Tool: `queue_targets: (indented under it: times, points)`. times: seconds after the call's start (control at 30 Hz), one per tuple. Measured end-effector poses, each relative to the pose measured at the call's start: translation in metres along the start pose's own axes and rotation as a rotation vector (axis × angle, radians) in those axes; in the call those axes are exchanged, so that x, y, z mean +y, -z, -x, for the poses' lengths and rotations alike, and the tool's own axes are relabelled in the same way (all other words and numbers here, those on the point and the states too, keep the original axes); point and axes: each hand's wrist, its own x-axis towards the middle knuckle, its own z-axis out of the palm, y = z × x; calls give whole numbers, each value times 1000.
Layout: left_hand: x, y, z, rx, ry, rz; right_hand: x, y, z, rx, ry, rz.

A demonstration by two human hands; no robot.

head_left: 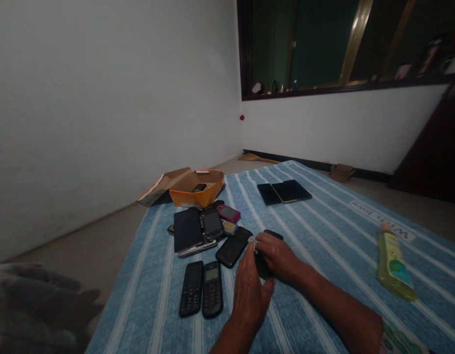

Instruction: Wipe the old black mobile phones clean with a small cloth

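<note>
A dark phone (pixel 262 268) lies on the striped cloth between my hands, partly covered by them. My left hand (pixel 251 290) grips it along its left side, thumb at the near end. Bent over its far end, my right hand (pixel 281 253) has its fingers closed on a small crumpled white wipe (pixel 253 241); whether it is tissue or cloth I cannot tell. Behind the right hand, the end of another dark phone (pixel 274 234) shows. A black phone (pixel 233 247) lies just left of the hands. Two keypad phones, one black (pixel 191 288) and one dark grey (pixel 212 290), rest side by side nearer me.
An open orange box (pixel 197 197) with a phone inside stands at the far left. Before it lie a black tablet-like device (pixel 188 228), a pink phone (pixel 229 213) and several others. Dark flat devices (pixel 284 191) lie farther back; a yellow-green bottle (pixel 395 265) lies right.
</note>
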Motion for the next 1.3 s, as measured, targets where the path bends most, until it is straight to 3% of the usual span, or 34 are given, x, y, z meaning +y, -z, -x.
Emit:
queue_targets:
  times: [0.27,0.63,0.73,1.0,1.3]
  points:
    - [-2,-1,4,24,-13,-30,21,6,0,-2,-151,108]
    - [3,5,3,-22,51,-25,-3,13,31,7,154,-97]
    - [3,6,3,-19,68,-27,0,14,32,6,147,-87]
    - [-2,6,3,-21,63,-47,12,15,32,47,-40,86]
    - [-1,6,3,-53,52,-79,-1,6,36,68,167,-9]
